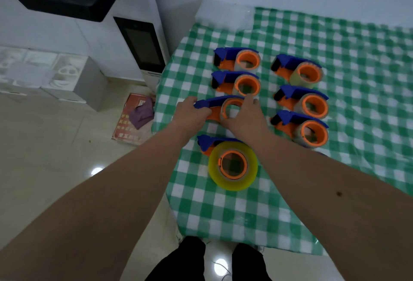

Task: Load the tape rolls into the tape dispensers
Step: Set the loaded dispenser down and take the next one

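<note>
Pale shiny floor tiles and white cabinets fill the left side of the room, and on the right stands a table under a green and white checked cloth (pixel 290 213). On the cloth lie seven tape dispensers in two columns, each with a blue handle and an orange core, and most of them already carry a clear roll. The nearest one holds a thick yellow tape roll (pixel 232 165), which lies just in front of the person's arms. The third one of the left column, the dispenser (pixel 220 107) now in work, is held from both sides. The left hand (pixel 191 114) grips the blue handle end with curled fingers. The right hand (pixel 244 115) is curled around the clear tape roll (pixel 225 110) on the orange core, and it seems to press this roll into place. It is likely that the roll is not fully seated yet, so it could sit crooked or slip off the core if the hand pushes from one side only. The dispenser just behind is very near to the fingers and could be pushed away. On the floor lies a red poster (pixel 129 124) with Chinese writing, too blurred to read, partly under a purple cloth (pixel 142 114).
</note>
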